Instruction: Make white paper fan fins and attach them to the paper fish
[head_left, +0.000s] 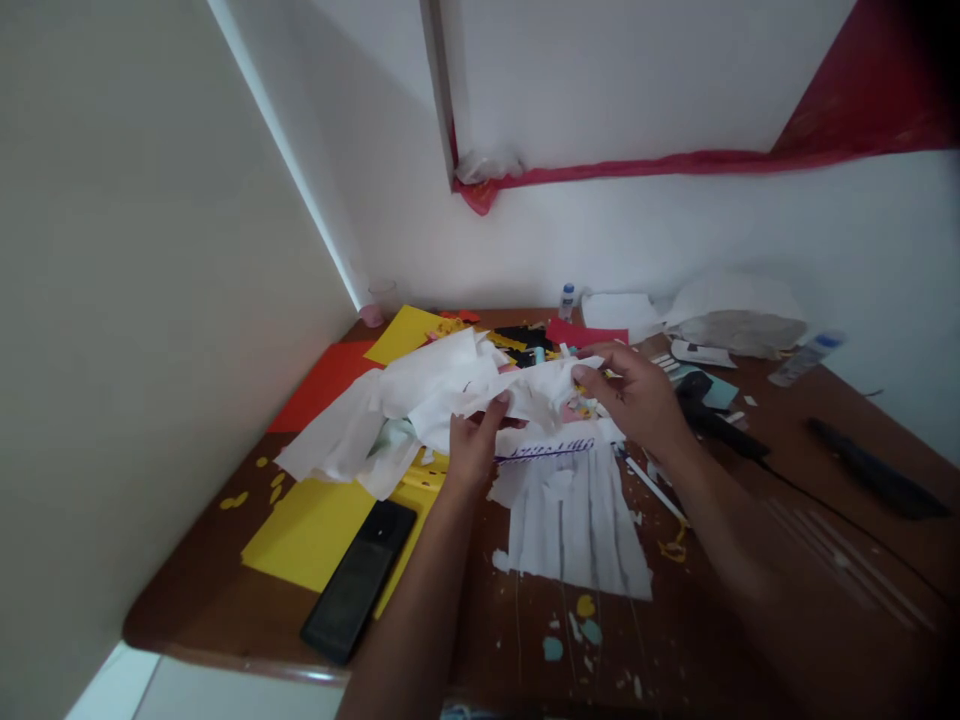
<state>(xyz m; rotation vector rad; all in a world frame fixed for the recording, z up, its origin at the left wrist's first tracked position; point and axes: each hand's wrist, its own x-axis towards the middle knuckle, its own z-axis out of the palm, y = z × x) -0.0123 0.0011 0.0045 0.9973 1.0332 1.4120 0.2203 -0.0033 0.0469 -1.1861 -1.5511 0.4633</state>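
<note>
A crumpled strip of white paper (529, 385) is stretched between my two hands above the table. My left hand (476, 440) pinches its near left part between thumb and finger. At the far right end, my right hand (630, 390) grips the same strip with thumb and fingertips. More crumpled white paper (431, 375) lies heaped to the left, against the strip. Below my hands lies a pleated white paper piece (577, 530) with thin threads trailing from its near edge. A white band with purple marks (551, 448) runs across its top.
A black phone (360, 580) lies on yellow paper (296, 535) at the left. To the right are a corded black glue gun (724, 430), a dark long tool (874, 465) and a clear bottle (806, 360). Paper scraps litter the brown table (202, 570); a glue bottle (567, 300) stands behind.
</note>
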